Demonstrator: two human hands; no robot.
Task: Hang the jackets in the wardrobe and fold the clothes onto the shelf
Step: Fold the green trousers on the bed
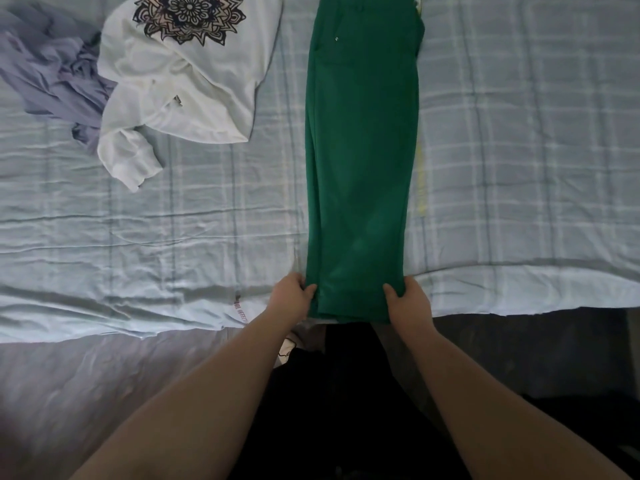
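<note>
Both hands, the left hand [292, 294] and right hand [408, 299], are pinching the hem corners of green trousers [362, 161], probably halved lengthwise, lying toward 12 o'clock on the bed [519, 150]; next, folding hem to waist.

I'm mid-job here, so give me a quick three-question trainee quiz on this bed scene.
1. True or false: both hands grip the green trousers at the near hem.
2. Which garment lies left of the trousers, partly over the lavender garment?
A. a red jacket
B. the white sweatshirt
C. a black coat
3. Fill in: the trousers lie lengthwise on the plaid ___.

Key
1. True: the left hand and right hand pinch its corners.
2. B
3. bedsheet
</note>
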